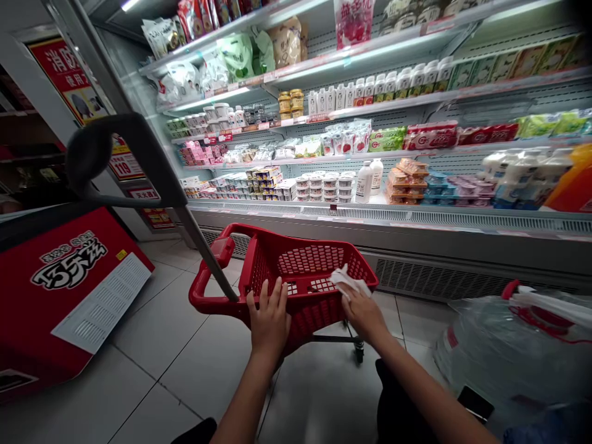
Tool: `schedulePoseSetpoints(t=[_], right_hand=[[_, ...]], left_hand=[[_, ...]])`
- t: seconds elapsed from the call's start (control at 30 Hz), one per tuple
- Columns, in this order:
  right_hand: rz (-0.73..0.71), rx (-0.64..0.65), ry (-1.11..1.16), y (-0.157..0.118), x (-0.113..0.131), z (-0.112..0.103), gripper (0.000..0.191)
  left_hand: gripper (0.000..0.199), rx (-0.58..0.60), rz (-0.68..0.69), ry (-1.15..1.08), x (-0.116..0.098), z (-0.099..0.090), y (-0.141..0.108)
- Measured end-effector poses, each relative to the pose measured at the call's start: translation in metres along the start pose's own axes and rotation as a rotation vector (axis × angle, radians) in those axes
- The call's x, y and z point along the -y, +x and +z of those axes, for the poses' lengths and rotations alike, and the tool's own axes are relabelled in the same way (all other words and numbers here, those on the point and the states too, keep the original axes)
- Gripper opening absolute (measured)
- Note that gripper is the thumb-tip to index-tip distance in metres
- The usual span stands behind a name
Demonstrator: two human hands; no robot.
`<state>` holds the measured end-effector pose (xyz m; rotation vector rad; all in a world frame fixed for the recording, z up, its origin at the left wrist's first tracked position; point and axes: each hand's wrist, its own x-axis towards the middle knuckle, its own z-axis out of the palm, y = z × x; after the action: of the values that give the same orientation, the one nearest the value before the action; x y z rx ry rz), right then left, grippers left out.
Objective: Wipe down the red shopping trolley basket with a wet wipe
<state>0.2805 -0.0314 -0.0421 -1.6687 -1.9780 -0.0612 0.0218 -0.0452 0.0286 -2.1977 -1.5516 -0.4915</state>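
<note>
A red plastic shopping cart basket (317,317) with a perforated wall stands in front of me, joined to a grey pole with a dark grey handle (139,160) at the upper left. On the basket's near rim lies my left hand (271,317), open, its fingers stretched out over the edge. My right hand (363,311) is closed on a white tissue (346,280) at the right part of the rim. The tissue is crumpled and sticks out beyond the fingers. My right fingertips are partly hidden by it.
Behind the cart runs a lit refrigerated shelf (393,216) stocked with cups, bottles and packs. A red freezer (97,296) stands at the left. To the right are a large clear water jug (499,345) and a dark phone-like object (475,404). Grey tiles (185,364) cover the floor.
</note>
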Motion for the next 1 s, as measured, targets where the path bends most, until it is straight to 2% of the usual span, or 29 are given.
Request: schedulePoseSetpoints(t=[0.13,0.2,0.23,0.33,0.43,0.53,0.6,0.67,0.77,0.93,1.0], right_hand=[[-0.195,-0.005,0.128,0.003,0.081,0.014,0.056],[-0.25,-0.002,0.162,0.002,0.1,0.018,0.057],[-0.266,-0.001,0.164,0.001,0.101,0.018,0.058],[-0.238,-0.013,0.124,-0.003,0.073,0.018,0.058],[-0.158,-0.03,0.051,-0.01,0.022,0.016,0.056],[-0.055,-0.039,-0.011,-0.018,-0.025,0.011,0.054],[0.033,-0.055,-0.03,-0.021,-0.043,0.008,0.054],[0.086,-0.078,-0.026,-0.02,-0.047,0.008,0.055],[0.035,-0.095,0.014,-0.014,-0.019,0.012,0.054],[-0.2,-0.034,0.121,0.0,0.088,0.019,0.057],[-0.294,-0.018,0.163,0.003,0.123,0.017,0.059]], left_hand=[[0.067,0.014,-0.006,0.001,-0.013,0.011,0.002],[0.067,0.007,0.018,0.02,-0.01,0.015,0.0],[0.069,0.005,0.037,0.03,-0.007,0.016,-0.001],[0.075,0.011,0.091,0.042,0.01,0.013,-0.004],[0.079,0.013,0.123,0.034,0.025,0.007,-0.007],[0.077,0.002,0.128,0.013,0.03,0.003,-0.008],[0.073,-0.011,0.109,-0.01,0.028,0.002,-0.007],[0.07,-0.026,0.078,-0.031,0.022,0.003,-0.006],[0.071,-0.035,0.038,-0.047,0.015,0.004,-0.003],[0.078,-0.037,0.029,-0.027,0.014,0.005,-0.004],[0.077,-0.046,0.035,-0.011,0.016,0.005,-0.005]])
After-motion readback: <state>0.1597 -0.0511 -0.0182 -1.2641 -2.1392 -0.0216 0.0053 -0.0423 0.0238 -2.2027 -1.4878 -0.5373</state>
